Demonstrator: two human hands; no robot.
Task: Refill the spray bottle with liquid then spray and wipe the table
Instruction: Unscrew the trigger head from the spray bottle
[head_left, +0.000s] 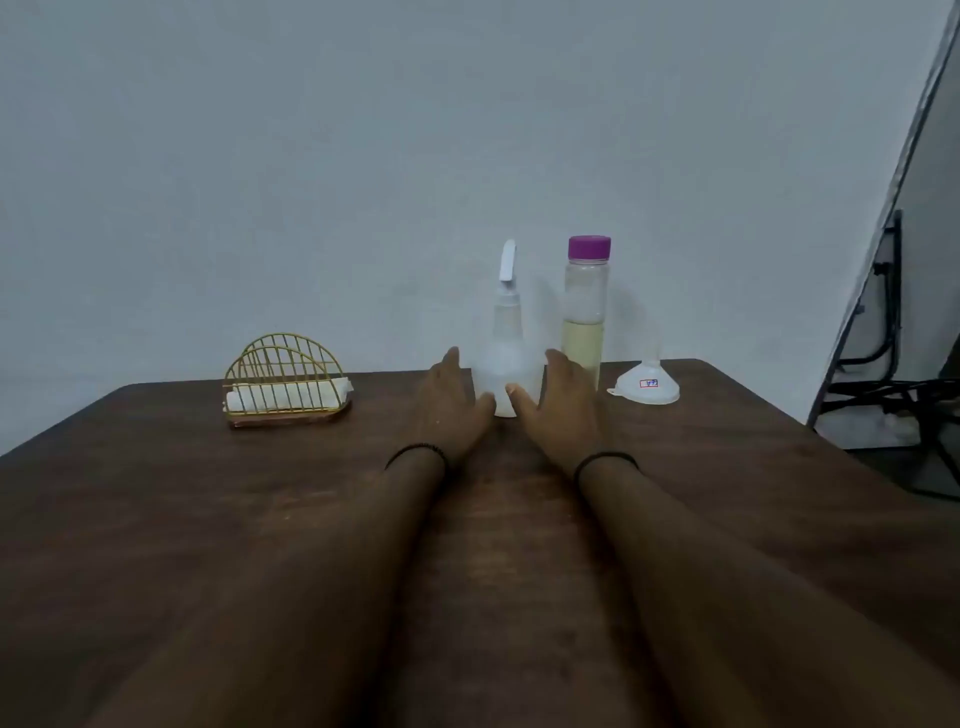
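From the head view, we see the spray bottle (505, 358) standing upright near the far edge of the dark wooden table (156, 519), and our two hands flank its base: the left hand (451, 402) and the right hand (558, 402) each lie with straight, spread fingers, thumbs almost meeting in front of the bottle, but we cannot tell whether the palms touch its sides. We judge this as a cupping reach to steady or lift the bottle before unscrewing its white trigger head. The bottle is frosted, translucent plastic, wide below and narrowing to a slim neck. Just beside it on the right stands a tall clear refill bottle (584, 322) with a purple cap, roughly half full of pale yellow liquid, and further right a white plastic funnel (647, 384) rests mouth-down, handy for pouring. Well apart to the left, a gold wire holder (285, 382) on a wooden base keeps folded white cloth (291, 399) ready for wiping.
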